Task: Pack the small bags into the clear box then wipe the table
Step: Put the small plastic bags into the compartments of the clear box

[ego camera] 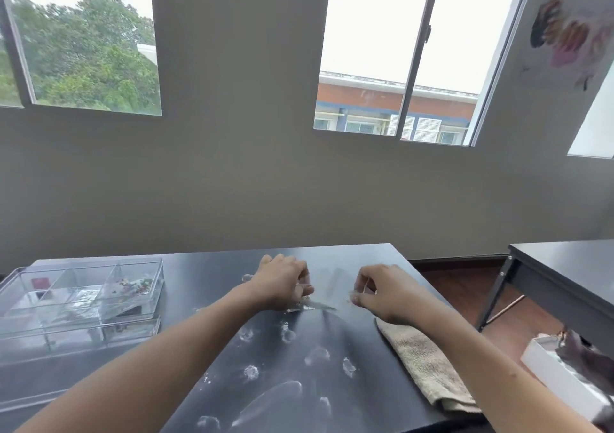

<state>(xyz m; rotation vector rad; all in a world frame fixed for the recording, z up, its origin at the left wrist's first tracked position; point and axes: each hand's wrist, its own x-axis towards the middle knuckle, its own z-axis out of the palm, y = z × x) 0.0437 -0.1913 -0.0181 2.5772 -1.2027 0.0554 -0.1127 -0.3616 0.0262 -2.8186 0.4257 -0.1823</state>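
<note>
A small clear bag (320,305) lies almost flat on the black table (206,273). My left hand (282,283) pinches its left edge and my right hand (382,291) pinches its right edge. The bag is see-through and hard to make out; its contents cannot be told. The clear box (83,296), with several compartments and its lid off, stands at the table's left; one compartment holds a bag of small coloured bits (133,284). A folded beige cloth (425,366) rests on the table near my right forearm.
White powdery smudges (285,366) and fingerprints cover the near middle of the table. A second dark table (564,266) stands to the right across a strip of floor. A white tray with a dark object (571,366) sits at the lower right.
</note>
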